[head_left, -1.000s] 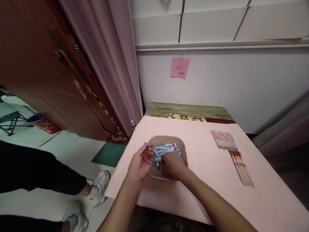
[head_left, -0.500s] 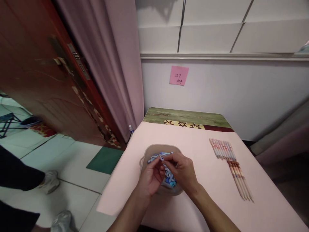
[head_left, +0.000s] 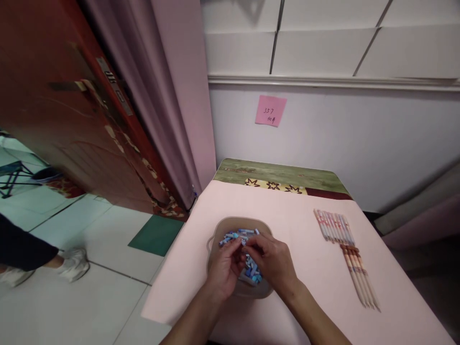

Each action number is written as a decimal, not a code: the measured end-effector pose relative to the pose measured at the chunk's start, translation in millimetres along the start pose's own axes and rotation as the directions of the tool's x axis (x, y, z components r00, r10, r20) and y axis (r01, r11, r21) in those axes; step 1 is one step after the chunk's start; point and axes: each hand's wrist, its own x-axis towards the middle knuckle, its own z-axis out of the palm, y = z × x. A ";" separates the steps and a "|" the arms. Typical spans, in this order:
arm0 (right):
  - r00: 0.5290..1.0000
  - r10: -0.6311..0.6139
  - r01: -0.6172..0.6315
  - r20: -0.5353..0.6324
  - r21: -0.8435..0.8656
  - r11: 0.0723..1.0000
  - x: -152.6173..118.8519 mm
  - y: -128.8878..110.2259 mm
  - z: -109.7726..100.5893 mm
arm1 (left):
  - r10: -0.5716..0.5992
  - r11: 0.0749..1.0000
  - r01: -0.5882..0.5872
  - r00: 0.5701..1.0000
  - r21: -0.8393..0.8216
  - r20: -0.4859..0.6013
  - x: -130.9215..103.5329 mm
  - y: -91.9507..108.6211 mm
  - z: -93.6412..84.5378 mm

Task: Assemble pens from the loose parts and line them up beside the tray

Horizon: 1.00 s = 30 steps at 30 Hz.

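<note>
Taking the clock from the middle of the bin (head_left: 214,263), with 12 away from the person, the left forearm comes in from between 7 and 8 o'clock and the right from between 4 and 5. Both wrists are bent inward over the bin, bringing the fingertips together near its middle.

The left hand (head_left: 224,269) is half turned up, thumb and fingers drawn narrow around a small blue piece (head_left: 243,242), largely covered by the fingers. The right hand (head_left: 276,258) comes to the same piece with its thumb and forefinger nearly meeting; whether it grips the piece too cannot be told.

Loose blue pieces (head_left: 254,275) lie in the bin below the hands: some show past the fingertips towards 12 o'clock, others between the hands towards 5. The bin stands on the pink-covered table (head_left: 305,297), its handle (head_left: 210,244) towards 9 o'clock.

Well apart from the right hand, a row of pale pens (head_left: 334,226) lies between 2 and 3 o'clock, and brown-topped pencils (head_left: 360,280) between 3 and 4.
</note>
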 end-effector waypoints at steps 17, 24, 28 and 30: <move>0.984 0.172 -0.178 0.049 0.172 0.969 -3.4 1.0 -5.1 | -0.171 0.984 0.171 0.985 -0.054 0.015 -3.3 1.8 -1.1; 0.979 0.200 -0.189 -0.044 0.188 0.964 -10.5 11.9 -18.5 | -0.259 0.950 0.269 0.962 -0.157 0.083 -7.1 20.9 -1.5; 0.978 0.200 -0.185 -0.067 0.187 0.965 -12.9 11.5 -21.4 | -0.161 0.973 0.170 0.985 -0.155 0.069 -5.8 25.7 -1.8; 0.981 0.182 -0.165 -0.074 0.194 0.967 -12.6 8.5 -21.5 | -0.185 0.973 0.192 0.981 -0.131 0.066 -5.6 24.7 -1.6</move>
